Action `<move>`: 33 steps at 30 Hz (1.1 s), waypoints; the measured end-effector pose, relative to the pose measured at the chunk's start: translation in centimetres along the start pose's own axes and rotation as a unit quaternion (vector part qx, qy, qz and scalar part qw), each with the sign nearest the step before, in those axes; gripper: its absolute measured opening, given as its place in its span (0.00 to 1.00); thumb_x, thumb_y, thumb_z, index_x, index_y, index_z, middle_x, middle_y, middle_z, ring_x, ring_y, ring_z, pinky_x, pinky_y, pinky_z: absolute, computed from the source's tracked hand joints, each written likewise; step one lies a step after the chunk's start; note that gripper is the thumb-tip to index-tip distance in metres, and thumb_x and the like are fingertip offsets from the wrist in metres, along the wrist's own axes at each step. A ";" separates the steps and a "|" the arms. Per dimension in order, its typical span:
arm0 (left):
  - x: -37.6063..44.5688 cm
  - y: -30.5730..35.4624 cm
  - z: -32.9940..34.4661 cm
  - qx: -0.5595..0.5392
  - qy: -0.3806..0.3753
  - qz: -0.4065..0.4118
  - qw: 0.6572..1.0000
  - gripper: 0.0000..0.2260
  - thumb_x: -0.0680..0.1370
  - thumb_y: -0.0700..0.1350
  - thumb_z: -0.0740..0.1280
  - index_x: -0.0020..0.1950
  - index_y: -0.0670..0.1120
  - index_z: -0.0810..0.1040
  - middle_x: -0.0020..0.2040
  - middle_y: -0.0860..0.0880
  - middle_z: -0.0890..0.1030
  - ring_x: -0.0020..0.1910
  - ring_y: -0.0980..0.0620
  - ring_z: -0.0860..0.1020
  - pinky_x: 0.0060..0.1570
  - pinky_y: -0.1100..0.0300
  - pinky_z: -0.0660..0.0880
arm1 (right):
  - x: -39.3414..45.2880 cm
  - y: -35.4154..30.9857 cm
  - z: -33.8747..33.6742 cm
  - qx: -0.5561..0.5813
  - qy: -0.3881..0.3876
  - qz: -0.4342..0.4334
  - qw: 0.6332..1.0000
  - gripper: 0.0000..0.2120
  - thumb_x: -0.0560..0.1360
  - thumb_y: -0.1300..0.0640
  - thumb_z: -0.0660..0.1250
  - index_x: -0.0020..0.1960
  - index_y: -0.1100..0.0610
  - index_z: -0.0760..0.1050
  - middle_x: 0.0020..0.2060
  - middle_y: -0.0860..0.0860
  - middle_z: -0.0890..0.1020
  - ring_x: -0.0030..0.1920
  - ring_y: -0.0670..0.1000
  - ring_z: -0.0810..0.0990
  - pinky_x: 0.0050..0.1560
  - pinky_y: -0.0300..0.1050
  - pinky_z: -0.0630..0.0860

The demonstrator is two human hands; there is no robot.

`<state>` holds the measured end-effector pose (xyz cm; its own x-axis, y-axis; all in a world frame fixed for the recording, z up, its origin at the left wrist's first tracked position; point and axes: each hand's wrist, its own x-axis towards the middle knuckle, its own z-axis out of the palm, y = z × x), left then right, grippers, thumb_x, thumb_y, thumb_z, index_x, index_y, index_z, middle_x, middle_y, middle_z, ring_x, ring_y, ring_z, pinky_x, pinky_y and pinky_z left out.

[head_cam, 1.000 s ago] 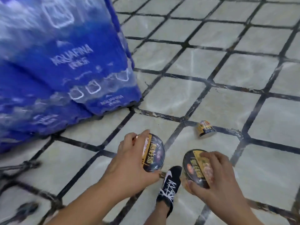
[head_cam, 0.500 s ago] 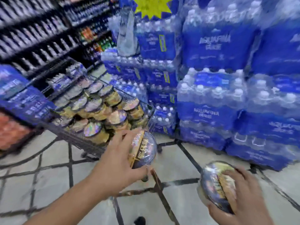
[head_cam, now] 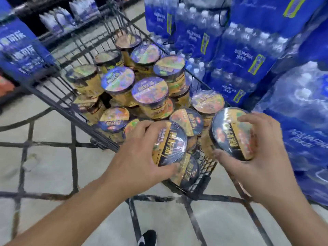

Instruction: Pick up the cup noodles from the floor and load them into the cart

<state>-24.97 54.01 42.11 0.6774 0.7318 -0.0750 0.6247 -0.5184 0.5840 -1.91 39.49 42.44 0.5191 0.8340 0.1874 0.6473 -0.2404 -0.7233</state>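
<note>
My left hand (head_cam: 140, 155) grips a cup of noodles (head_cam: 170, 144) with a black and gold lid, held over the near corner of the black wire cart (head_cam: 58, 96). Just to the right, my right hand (head_cam: 255, 153) holds a second cup of noodles (head_cam: 229, 134), its lid tilted toward me, at the cart's near right edge. Several cups of noodles (head_cam: 150, 91) with shiny lids are piled inside the cart, some upright and some leaning.
Tall stacks of blue water bottle packs (head_cam: 248, 55) stand close on the right and behind the cart. Shelves (head_cam: 53, 20) with more water run along the back left. My black shoe (head_cam: 147, 237) shows on the tiled floor (head_cam: 44, 166) below.
The view swung up from the floor to the cart. Both hands carried their cups forward and now hold them over the cart's near end.
</note>
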 end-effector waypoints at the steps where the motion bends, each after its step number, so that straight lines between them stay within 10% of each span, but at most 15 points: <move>1: 0.8 -0.6 0.3 0.016 -0.018 0.009 1.000 0.37 0.66 0.67 0.74 0.71 0.64 0.63 0.66 0.62 0.64 0.64 0.58 0.68 0.57 0.58 0.70 | 1.6 -0.2 0.6 -0.008 0.003 -0.006 1.000 0.36 0.63 0.45 0.83 0.65 0.41 0.69 0.70 0.47 0.67 0.72 0.44 0.67 0.67 0.34 0.65; 5: 2.2 -1.9 2.2 0.057 -0.081 0.049 0.994 0.30 0.66 0.69 0.71 0.60 0.56 0.65 0.61 0.55 0.66 0.57 0.51 0.70 0.52 0.56 0.71 | 7.0 -1.6 1.9 -0.042 0.008 -0.025 0.999 0.35 0.64 0.48 0.82 0.66 0.44 0.69 0.66 0.47 0.68 0.68 0.48 0.70 0.64 0.39 0.68; 10: 2.6 -3.1 4.8 0.154 -0.133 0.065 0.977 0.33 0.71 0.71 0.65 0.68 0.56 0.59 0.74 0.49 0.59 0.74 0.45 0.62 0.80 0.45 0.53 | 11.7 -1.4 3.0 -0.084 0.015 -0.018 0.996 0.34 0.66 0.40 0.79 0.67 0.44 0.68 0.66 0.45 0.66 0.69 0.49 0.69 0.65 0.43 0.67; 19: 3.0 -4.3 4.9 0.149 -0.148 0.044 0.977 0.34 0.74 0.71 0.64 0.71 0.58 0.54 0.84 0.48 0.37 0.82 0.47 0.33 0.79 0.36 0.38 | 17.4 1.3 7.9 -0.143 0.021 0.034 0.989 0.35 0.67 0.39 0.79 0.69 0.47 0.70 0.73 0.51 0.65 0.74 0.57 0.65 0.66 0.52 0.69; 25: 1.6 -5.0 4.7 0.129 -0.123 0.066 0.982 0.28 0.70 0.70 0.63 0.64 0.56 0.73 0.78 0.44 0.70 0.80 0.44 0.64 0.72 0.33 0.66 | 17.9 1.8 8.8 -0.168 -0.016 0.073 0.983 0.38 0.71 0.35 0.77 0.75 0.45 0.68 0.84 0.53 0.53 0.82 0.59 0.54 0.76 0.59 0.61; 33: 0.1 -0.9 4.5 0.001 -0.024 0.111 0.994 0.25 0.74 0.66 0.65 0.68 0.57 0.75 0.78 0.52 0.67 0.82 0.50 0.59 0.78 0.46 0.53 | 9.0 2.6 2.2 -0.089 0.064 0.052 0.993 0.37 0.72 0.34 0.73 0.77 0.41 0.66 0.83 0.45 0.54 0.82 0.50 0.55 0.76 0.52 0.63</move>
<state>-23.71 52.57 37.97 0.8158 0.5781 0.0172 0.4589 -0.6652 0.5890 3.18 47.45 40.79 0.6473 0.7333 0.2083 0.6689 -0.4153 -0.6164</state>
